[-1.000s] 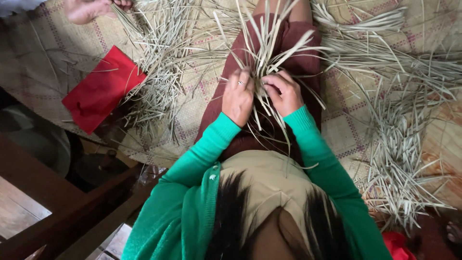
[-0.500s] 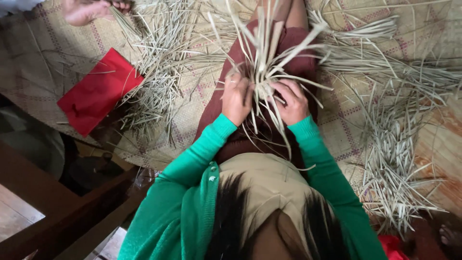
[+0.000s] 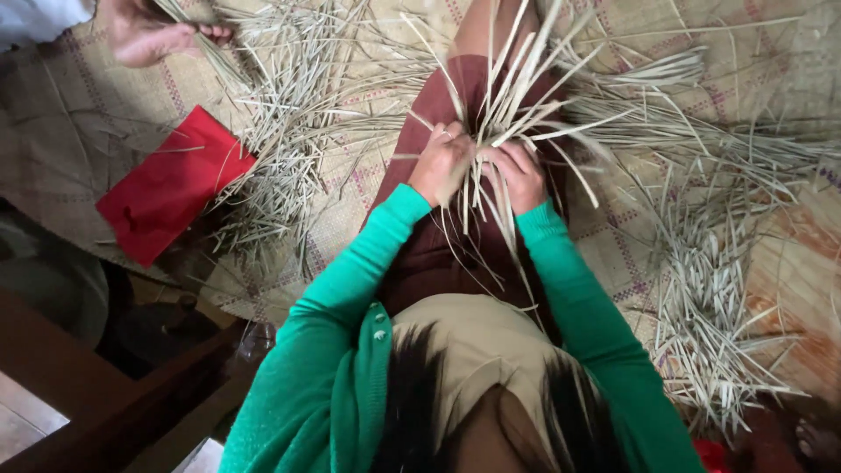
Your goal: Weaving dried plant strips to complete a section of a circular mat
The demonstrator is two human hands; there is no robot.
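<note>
Straw-pale dried leaf strips are fanning toward twelve o'clock over the maroon lap, left hand and right hand both pinching their crossing closed, where brittle ends are likely risking snapping or slipping loose, red cloth lying at nine o'clock.

Woven mat (tan, faint purple grid) carries loose straw piles at left and right, plus a red cloth.

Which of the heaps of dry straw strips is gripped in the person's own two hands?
The fanned bundle over the lap, pinched between left hand and right hand; the other heaps lie loose on the mat.
</note>
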